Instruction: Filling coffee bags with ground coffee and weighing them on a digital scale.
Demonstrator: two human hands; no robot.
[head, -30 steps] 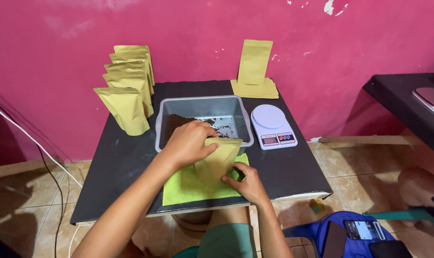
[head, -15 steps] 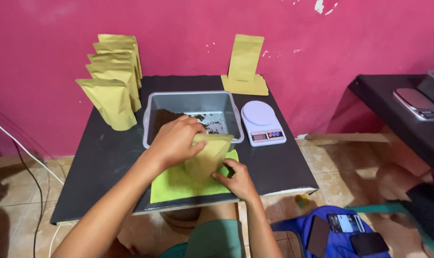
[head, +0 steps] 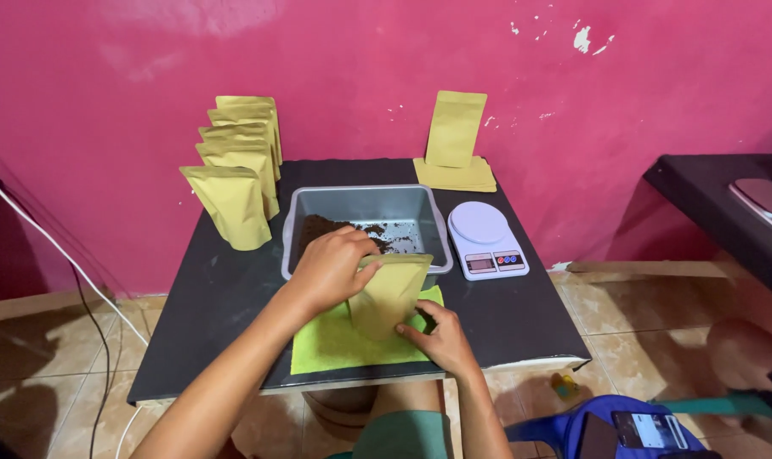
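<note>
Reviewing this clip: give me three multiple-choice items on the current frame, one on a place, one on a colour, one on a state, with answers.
1. Where does the white kitchen scale stand?
A. Right of the grey tray
B. On the green cloth
C. On the floor

2. What colour is the cloth under the held pouch?
A. Red
B. Light green
C. Black

3. How is the tan pouch being handled?
A. Lying flat, untouched
B. Held by both hands
C. Resting on the scale

Answers:
1 A: the scale sits on the black table just right of the grey tray.
2 B: the cloth is light green.
3 B: the left hand grips its top and the right hand steadies its lower edge.
</note>
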